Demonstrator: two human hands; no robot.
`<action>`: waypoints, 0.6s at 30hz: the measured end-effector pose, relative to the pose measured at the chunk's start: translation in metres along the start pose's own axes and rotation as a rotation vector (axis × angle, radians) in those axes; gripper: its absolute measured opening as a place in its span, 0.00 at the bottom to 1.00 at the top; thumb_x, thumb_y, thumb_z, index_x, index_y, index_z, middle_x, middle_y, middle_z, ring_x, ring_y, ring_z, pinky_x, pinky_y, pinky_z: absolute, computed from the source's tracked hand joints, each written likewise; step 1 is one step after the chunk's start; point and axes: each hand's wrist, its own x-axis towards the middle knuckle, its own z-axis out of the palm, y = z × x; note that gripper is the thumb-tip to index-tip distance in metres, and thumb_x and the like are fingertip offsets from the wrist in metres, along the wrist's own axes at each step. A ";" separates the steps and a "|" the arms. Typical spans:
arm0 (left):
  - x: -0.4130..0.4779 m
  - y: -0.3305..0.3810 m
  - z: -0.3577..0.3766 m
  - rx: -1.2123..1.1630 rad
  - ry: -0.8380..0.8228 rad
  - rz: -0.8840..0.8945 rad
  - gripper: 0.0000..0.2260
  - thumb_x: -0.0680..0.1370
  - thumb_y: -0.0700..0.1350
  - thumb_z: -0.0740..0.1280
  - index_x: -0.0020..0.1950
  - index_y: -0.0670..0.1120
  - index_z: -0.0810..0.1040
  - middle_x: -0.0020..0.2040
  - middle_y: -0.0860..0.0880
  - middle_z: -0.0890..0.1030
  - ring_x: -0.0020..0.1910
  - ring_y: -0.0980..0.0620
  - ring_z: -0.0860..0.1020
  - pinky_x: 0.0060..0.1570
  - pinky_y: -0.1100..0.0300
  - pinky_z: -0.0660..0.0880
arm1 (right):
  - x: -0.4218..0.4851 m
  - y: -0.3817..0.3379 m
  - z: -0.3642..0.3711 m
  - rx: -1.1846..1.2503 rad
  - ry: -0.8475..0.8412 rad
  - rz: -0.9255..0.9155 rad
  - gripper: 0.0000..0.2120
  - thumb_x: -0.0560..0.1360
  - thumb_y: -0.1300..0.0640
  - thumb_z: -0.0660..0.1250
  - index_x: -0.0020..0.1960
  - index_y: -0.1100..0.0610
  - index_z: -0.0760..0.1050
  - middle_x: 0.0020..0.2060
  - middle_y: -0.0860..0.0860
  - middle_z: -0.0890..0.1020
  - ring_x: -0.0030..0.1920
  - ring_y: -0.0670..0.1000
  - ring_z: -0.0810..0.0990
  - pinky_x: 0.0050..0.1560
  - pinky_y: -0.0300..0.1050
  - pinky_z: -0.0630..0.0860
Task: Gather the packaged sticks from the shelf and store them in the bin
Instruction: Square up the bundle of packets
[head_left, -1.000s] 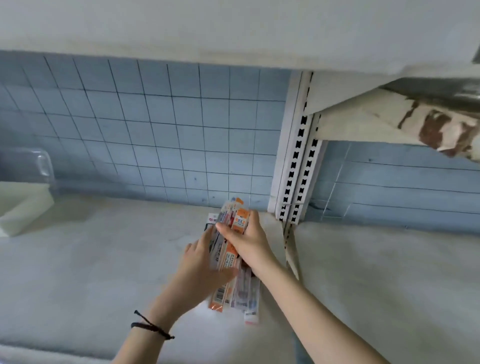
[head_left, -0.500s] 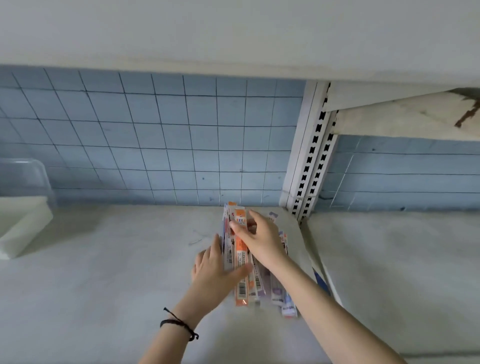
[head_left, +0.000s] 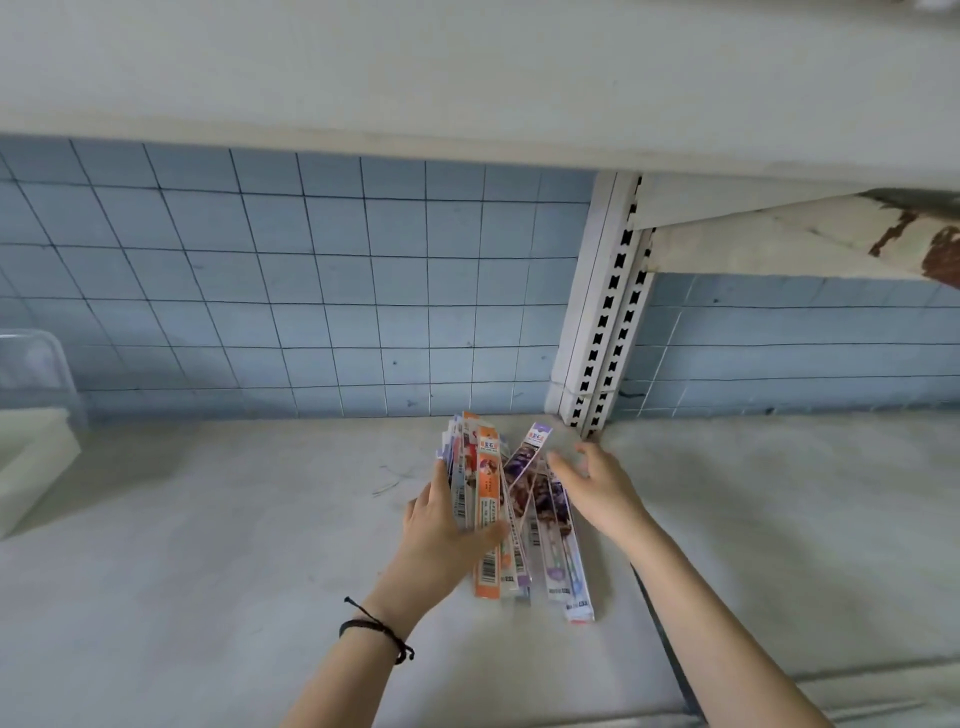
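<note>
Several long, flat packaged sticks (head_left: 491, 499), orange, white and purple, are bunched on the pale shelf (head_left: 218, 545) near the back wall. My left hand (head_left: 441, 525) grips the left part of the bunch, thumb across the front of the orange packs. A few purple packs (head_left: 558, 551) fan out to the right and lie on the shelf. My right hand (head_left: 597, 483) hovers just right of the purple packs with fingers spread and straight, holding nothing.
A white bin with a clear lid (head_left: 31, 431) stands at the far left of the shelf. A slotted white upright (head_left: 605, 322) rises at the back right, with a blue gridded back panel (head_left: 291, 291) behind. Another shelf board (head_left: 467, 78) hangs overhead.
My right hand has let go of the top of the packs and moved off to the right, open. The purple packs have fanned out to the right. My left hand keeps its hold.
</note>
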 end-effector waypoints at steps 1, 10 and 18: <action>0.000 0.002 0.000 0.006 -0.008 0.000 0.41 0.60 0.64 0.69 0.70 0.56 0.61 0.59 0.54 0.76 0.62 0.47 0.72 0.62 0.44 0.71 | 0.000 -0.002 0.003 -0.012 -0.023 -0.022 0.28 0.77 0.39 0.58 0.66 0.60 0.70 0.62 0.59 0.77 0.59 0.57 0.77 0.60 0.51 0.73; 0.001 0.008 -0.003 -0.052 -0.070 -0.067 0.38 0.56 0.62 0.70 0.65 0.61 0.64 0.57 0.55 0.77 0.61 0.48 0.73 0.61 0.46 0.72 | -0.007 -0.034 0.031 0.271 -0.200 0.027 0.30 0.71 0.31 0.56 0.66 0.47 0.71 0.59 0.44 0.78 0.61 0.50 0.75 0.64 0.52 0.70; -0.001 0.018 -0.001 -0.333 -0.093 -0.064 0.23 0.68 0.43 0.76 0.46 0.62 0.65 0.49 0.55 0.81 0.50 0.53 0.80 0.48 0.57 0.77 | -0.010 -0.037 0.028 0.764 -0.306 0.156 0.28 0.75 0.44 0.66 0.70 0.45 0.58 0.53 0.51 0.82 0.52 0.51 0.81 0.48 0.48 0.77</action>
